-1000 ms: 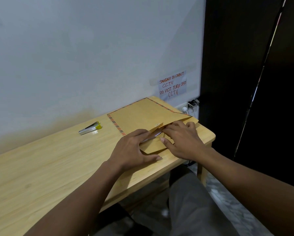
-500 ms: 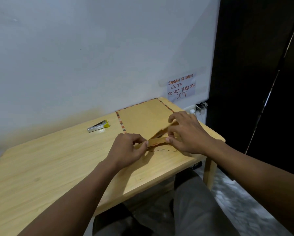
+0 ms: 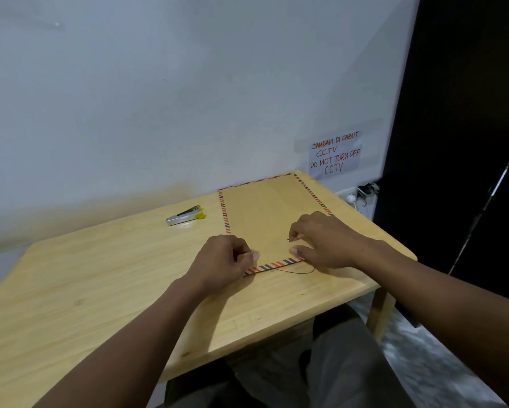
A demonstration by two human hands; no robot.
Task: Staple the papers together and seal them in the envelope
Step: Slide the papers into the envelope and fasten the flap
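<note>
Envelope [image 3: 265, 213] first: it lies flat on the pale wooden surface [image 3: 100, 278], long axis running away from us toward the wall. Its near short edge sits right under both hands. It is matte brown paper, rectangular, with a striped red-and-blue border. No papers show, so we judge they are already inside. Our left hand [image 3: 223, 263] rests on the near-left corner with fingers curled and thumb on the paper; we cannot tell whether it pinches or only presses. Our right hand [image 3: 324, 242], above the near-right part, pinches what looks like the thin black string [image 3: 295, 271], whose slack loops onto the wood just beside the border. That makes the right hand nearer for winding. A metal stapler [image 3: 185, 215] with a yellow tip lies well apart, to the left.
</note>
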